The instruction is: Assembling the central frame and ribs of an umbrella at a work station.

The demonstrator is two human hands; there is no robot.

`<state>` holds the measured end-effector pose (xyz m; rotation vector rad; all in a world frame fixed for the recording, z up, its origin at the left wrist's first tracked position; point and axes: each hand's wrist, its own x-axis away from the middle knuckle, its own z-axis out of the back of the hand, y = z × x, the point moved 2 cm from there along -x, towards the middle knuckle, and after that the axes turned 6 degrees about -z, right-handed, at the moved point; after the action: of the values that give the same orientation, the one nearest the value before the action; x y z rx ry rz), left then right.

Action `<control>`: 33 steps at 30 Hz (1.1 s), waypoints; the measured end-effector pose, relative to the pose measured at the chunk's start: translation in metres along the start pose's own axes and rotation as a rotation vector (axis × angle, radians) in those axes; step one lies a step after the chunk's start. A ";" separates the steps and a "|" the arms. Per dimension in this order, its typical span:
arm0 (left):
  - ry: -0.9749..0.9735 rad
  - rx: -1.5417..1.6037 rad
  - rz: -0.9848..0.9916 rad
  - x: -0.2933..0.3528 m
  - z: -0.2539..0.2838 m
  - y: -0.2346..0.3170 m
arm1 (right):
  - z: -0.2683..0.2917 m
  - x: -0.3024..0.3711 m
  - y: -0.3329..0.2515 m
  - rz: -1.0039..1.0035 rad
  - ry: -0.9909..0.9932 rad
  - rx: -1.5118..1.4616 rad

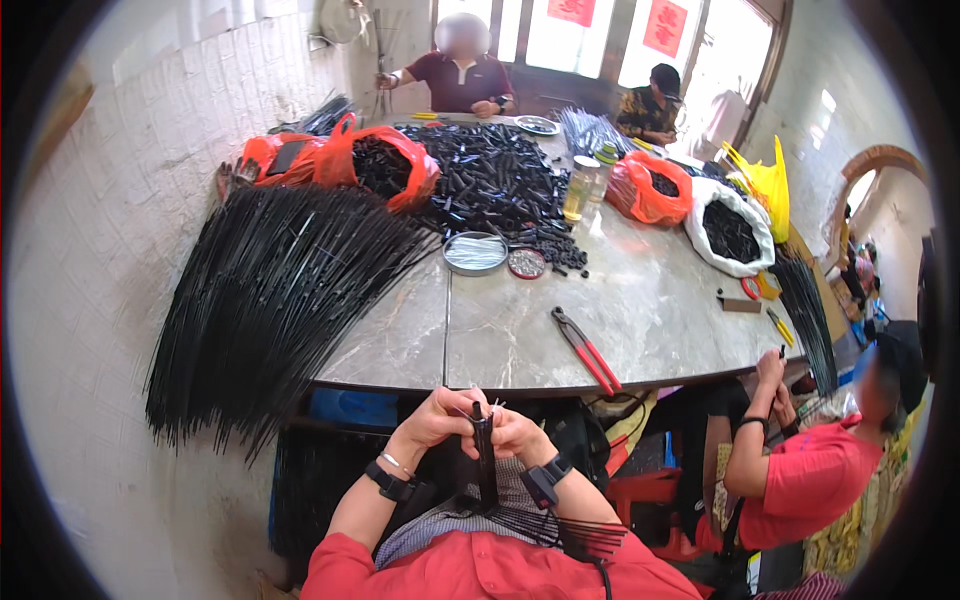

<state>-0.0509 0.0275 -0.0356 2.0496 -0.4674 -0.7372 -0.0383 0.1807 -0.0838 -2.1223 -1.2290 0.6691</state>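
Note:
In front of my chest, below the table edge, a black umbrella frame [486, 462] stands nearly upright, its thin ribs [590, 535] fanning out low to the right. My left hand [440, 416] is closed around its upper end from the left, fingertips pinched near the top. From the other side my right hand [517, 432] is also closed on the upper end. A fine pale strand, perhaps wire or thread, shows by the right fingertips; its full course is too small to make out.
A grey table [640, 300] carries red-handled pincers [585, 350], a tin of pale sticks [475, 253], a small red-rimmed dish [526, 263], a heap of black parts [495, 170] and a big bundle of black rods [270, 290]. A co-worker [820, 460] sits at right; two people sit across.

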 end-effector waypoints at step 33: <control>0.178 0.059 -0.093 0.091 -0.034 0.049 | -0.012 -0.001 -0.013 0.263 0.619 0.036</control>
<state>0.0378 -0.0305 -0.0093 2.1814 -0.2974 -0.5947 -0.0380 0.1820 -0.0662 -2.2341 -0.6044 0.1041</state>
